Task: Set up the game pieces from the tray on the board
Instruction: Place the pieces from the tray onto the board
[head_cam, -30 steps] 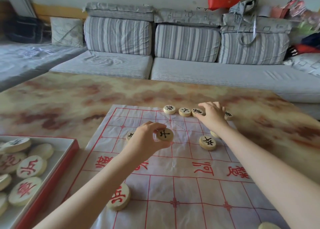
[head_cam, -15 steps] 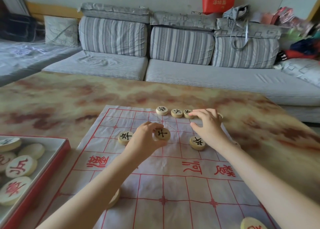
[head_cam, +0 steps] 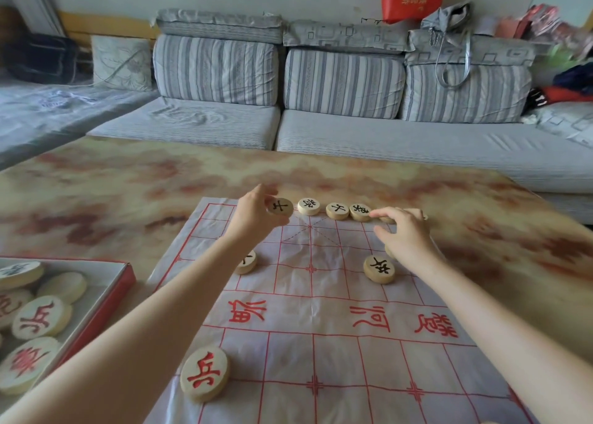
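A thin white game board (head_cam: 321, 295) with red grid lines lies on the table. My left hand (head_cam: 256, 215) pinches a round wooden black-marked piece (head_cam: 280, 207) at the far row, left of three black-marked pieces (head_cam: 337, 211) lined up there. My right hand (head_cam: 404, 234) hovers with curled fingers at the right end of that row, fingertips touching a piece (head_cam: 386, 220) that is mostly hidden. Another black piece (head_cam: 379, 269) lies below it, and one (head_cam: 246, 262) sits partly under my left forearm. A red-marked piece (head_cam: 205, 374) lies near the front left.
A red-edged tray (head_cam: 106, 298) at the left holds several more round pieces (head_cam: 41, 317). The marbled table (head_cam: 112, 199) runs back to a grey striped sofa (head_cam: 337, 102) with bags and clutter at its right end.
My left hand carried its black piece from mid-board up to the far row. My right hand stayed near the row's right end, drawing back a little.
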{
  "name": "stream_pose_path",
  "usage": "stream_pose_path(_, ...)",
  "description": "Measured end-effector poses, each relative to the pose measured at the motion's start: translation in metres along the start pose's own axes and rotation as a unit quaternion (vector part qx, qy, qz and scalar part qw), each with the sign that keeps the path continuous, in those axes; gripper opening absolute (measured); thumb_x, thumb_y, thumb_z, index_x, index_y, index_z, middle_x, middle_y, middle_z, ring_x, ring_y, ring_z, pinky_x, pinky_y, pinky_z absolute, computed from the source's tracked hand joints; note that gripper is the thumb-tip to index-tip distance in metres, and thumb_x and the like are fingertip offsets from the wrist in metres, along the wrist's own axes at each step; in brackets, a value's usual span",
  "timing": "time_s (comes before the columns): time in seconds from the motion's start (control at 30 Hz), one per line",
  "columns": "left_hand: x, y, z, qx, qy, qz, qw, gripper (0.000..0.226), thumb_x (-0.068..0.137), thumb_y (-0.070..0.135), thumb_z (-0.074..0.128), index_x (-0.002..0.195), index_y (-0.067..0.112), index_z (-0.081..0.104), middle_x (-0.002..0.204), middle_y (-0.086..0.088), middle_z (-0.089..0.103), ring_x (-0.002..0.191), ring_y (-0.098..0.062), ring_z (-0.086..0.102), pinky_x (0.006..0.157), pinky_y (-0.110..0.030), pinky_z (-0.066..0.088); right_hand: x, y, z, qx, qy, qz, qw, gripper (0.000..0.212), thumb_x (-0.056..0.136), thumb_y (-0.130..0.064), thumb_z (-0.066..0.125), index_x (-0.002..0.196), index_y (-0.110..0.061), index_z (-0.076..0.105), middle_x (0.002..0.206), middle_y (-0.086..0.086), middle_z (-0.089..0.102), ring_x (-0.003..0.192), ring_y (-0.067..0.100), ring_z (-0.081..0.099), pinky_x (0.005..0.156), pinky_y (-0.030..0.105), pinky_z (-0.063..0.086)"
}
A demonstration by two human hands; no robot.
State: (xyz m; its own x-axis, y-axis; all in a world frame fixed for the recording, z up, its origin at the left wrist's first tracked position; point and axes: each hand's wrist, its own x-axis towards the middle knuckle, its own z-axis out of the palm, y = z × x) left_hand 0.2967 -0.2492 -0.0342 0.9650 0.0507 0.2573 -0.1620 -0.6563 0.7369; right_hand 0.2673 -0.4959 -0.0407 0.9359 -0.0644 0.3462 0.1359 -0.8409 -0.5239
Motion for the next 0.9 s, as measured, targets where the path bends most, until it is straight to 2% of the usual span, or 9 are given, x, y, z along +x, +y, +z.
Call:
stream_pose_path(0.03,0.006,-0.002,0.002,-0.002,0.000,-0.005,1.000,0.059,0.067,0.012,0.079,0.119,0.007,0.052,0.116,-0.010,0.063,0.108,-0.022,0.057,0.083,-0.020,0.039,0.001,-0.002,0.002,-0.002,0.000,-0.005,1.000,0.027,0.085,-0.012,0.058,0.109,-0.022,0.066,0.104,-0.004,0.062,0.116,0.023,0.038,0.091,0.022,0.023)
stream_pose_path(0.13,0.023,-0.008,0.011,-0.004,-0.005,-0.020,1.000,0.060,0.066,0.011,0.079,0.119,0.006,0.052,0.117,-0.011,0.062,0.107,-0.022,0.058,0.083,-0.020,0.041,0.005,-0.008,0.006,0.014,-0.001,-0.011,1.000,0.026,0.084,-0.013,0.059,0.107,-0.023,0.067,0.107,-0.004,0.064,0.118,0.023,0.038,0.103,0.033,0.029)
stream_pose_path(0.3,0.041,-0.018,0.019,0.006,-0.005,-0.032,0.999,0.058,0.068,0.013,0.077,0.120,0.005,0.054,0.120,-0.012,0.060,0.110,-0.024,0.056,0.084,-0.021,0.039,0.007,-0.015,0.007,0.025,-0.004,-0.029,0.999,0.025,0.085,-0.013,0.058,0.107,-0.023,0.066,0.085,-0.025,0.046,0.120,0.021,0.037,0.106,0.039,0.030)
stream_pose_path(0.4,0.044,-0.022,0.023,0.020,-0.028,-0.034,0.999,0.060,0.069,0.016,0.077,0.123,0.006,0.052,0.121,-0.011,0.060,0.111,-0.023,0.056,0.085,-0.022,0.039,0.004,-0.017,0.008,0.029,-0.012,-0.032,0.999,0.027,0.086,-0.014,0.057,0.109,-0.023,0.065,0.086,-0.026,0.045,0.122,0.019,0.036,0.107,0.033,0.028)
stream_pose_path(0.5,0.047,-0.023,0.026,0.043,-0.049,-0.031,0.997,0.063,0.070,0.018,0.076,0.126,0.006,0.051,0.127,-0.011,0.057,0.117,-0.024,0.053,0.097,-0.027,0.040,0.001,-0.018,0.008,0.041,-0.017,-0.021,0.999,0.028,0.087,-0.015,0.056,0.113,-0.022,0.064,0.083,-0.029,0.038,0.124,0.018,0.033,0.102,0.026,0.024)
stream_pose_path(0.63,0.046,-0.023,0.025,0.049,-0.048,-0.030,0.997,0.065,0.069,0.025,0.077,0.127,0.008,0.051,0.128,-0.010,0.056,0.118,-0.026,0.050,0.100,-0.032,0.039,-0.001,-0.017,0.009,0.056,-0.034,-0.007,0.998,0.029,0.088,-0.014,0.055,0.114,-0.021,0.063,0.085,-0.029,0.036,0.125,0.018,0.032,0.103,0.026,0.023)
stream_pose_path(0.7,0.042,-0.021,0.019,0.041,-0.027,-0.017,0.999,0.063,0.070,0.028,0.077,0.125,0.009,0.052,0.127,-0.009,0.057,0.118,-0.025,0.050,0.099,-0.032,0.039,-0.003,-0.017,0.008,0.058,-0.037,-0.005,0.998,0.028,0.088,-0.014,0.055,0.113,-0.023,0.063,0.089,-0.026,0.041,0.125,0.019,0.032,0.104,0.028,0.023)
stream_pose_path(0.8,0.029,-0.015,0.005,0.007,0.018,0.013,1.000,0.045,0.075,0.021,0.073,0.116,0.010,0.059,0.117,-0.008,0.064,0.103,-0.017,0.057,0.084,-0.019,0.039,-0.008,-0.019,0.008,0.057,-0.044,0.007,0.997,0.028,0.087,-0.018,0.057,0.112,-0.028,0.063,0.105,-0.012,0.052,0.127,0.019,0.030,0.100,0.030,0.026)
stream_pose_path(0.9,0.007,-0.002,-0.012,-0.030,0.030,0.049,0.998,0.029,0.079,0.012,0.067,0.109,0.013,0.063,0.104,-0.005,0.068,0.090,-0.014,0.060,0.078,-0.016,0.041,-0.017,-0.031,0.006,0.057,-0.056,0.008,0.997,0.028,0.087,-0.018,0.057,0.113,-0.026,0.062,0.102,-0.011,0.046,0.128,0.019,0.029,0.099,0.028,0.023)
